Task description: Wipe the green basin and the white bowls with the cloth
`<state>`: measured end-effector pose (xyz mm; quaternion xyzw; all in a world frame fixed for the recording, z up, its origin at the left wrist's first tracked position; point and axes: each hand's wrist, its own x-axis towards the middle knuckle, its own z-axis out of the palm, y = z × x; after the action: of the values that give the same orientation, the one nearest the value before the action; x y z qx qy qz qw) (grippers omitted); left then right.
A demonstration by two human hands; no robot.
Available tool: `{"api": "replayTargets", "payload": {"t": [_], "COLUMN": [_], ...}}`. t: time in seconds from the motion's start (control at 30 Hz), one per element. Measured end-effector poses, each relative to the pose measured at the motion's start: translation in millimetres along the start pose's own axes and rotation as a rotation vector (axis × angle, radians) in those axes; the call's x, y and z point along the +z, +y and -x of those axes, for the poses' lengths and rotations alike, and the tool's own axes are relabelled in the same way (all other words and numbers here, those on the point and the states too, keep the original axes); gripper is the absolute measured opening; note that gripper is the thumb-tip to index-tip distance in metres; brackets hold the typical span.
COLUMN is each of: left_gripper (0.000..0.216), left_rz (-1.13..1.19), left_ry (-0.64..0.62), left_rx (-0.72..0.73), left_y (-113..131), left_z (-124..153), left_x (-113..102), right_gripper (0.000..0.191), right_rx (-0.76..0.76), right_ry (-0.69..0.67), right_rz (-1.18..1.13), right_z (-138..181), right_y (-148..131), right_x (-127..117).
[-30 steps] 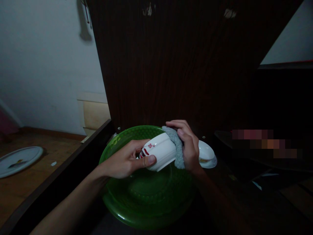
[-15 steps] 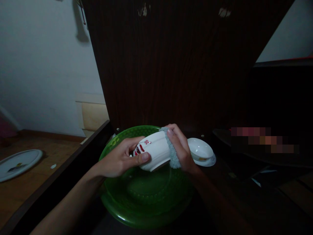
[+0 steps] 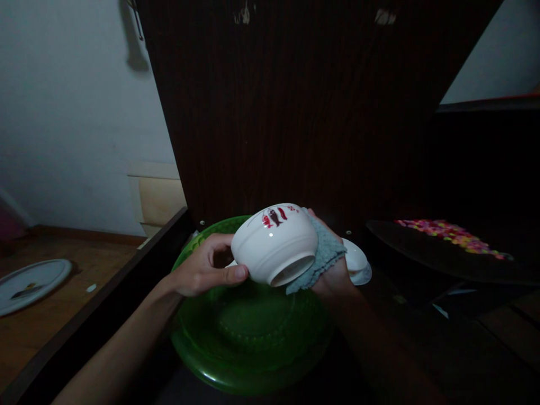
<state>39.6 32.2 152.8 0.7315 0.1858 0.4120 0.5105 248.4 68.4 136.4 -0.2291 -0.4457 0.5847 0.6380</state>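
Note:
A white bowl (image 3: pixel 274 244) with a red fish pattern is tipped on its side, its foot facing me, above a green plastic basin (image 3: pixel 248 337). My left hand (image 3: pixel 205 273) grips the bowl's rim at the left, thumb along the outside. My right hand (image 3: pixel 337 275) is mostly hidden behind the bowl and presses a grey cloth (image 3: pixel 323 256) against the bowl's right side.
A small white dish (image 3: pixel 358 263) sits just right of my right hand on the dark table. A dark tray with colourful bits (image 3: pixel 451 236) lies at the right. A dark wooden panel stands behind. On the floor at left lies a white plate (image 3: pixel 31 278).
The bowl has been turned and raised, so its foot now faces me and the fish pattern sits on top. My right hand with the cloth has slid behind the bowl.

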Motion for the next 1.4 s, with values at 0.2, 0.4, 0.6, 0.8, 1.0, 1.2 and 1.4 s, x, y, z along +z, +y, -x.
{"api": "replayTargets", "payload": {"t": [0.2,0.4,0.6,0.8,1.0,1.2,1.4], "left_gripper": [0.027,0.033,0.030,0.033,0.032,0.031,0.027], "left_rz": [-0.080,-0.103,-0.106,-0.100,-0.093,-0.071,-0.057], "left_ry": [0.053,0.025,-0.018,-0.057,-0.063,-0.067,-0.065], "left_rx": [-0.019,-0.028,-0.059,-0.116,-0.153,-0.211,-0.258], "left_y": [-8,-9,-5,-3,5,7,5], "left_z": [1,1,0,1,0,1,-1], "left_x": [5,5,5,5,8,7,9], "right_gripper": [0.037,0.026,0.023,0.031,0.033,0.033,0.036], "right_rx": [0.061,0.005,-0.141,-0.157,-0.162,-0.177,-0.165], "right_ry": [0.049,0.182,0.051,-0.068,-0.099,-0.107,-0.137], "right_rz": [-0.010,-0.020,0.159,0.348,0.411,0.495,0.582], "right_z": [-3,-2,1,2,5,8,7], "right_y": [-2,-3,-11,-17,-18,-16,-14], "right_x": [-2,0,1,-1,3,4,5]}}
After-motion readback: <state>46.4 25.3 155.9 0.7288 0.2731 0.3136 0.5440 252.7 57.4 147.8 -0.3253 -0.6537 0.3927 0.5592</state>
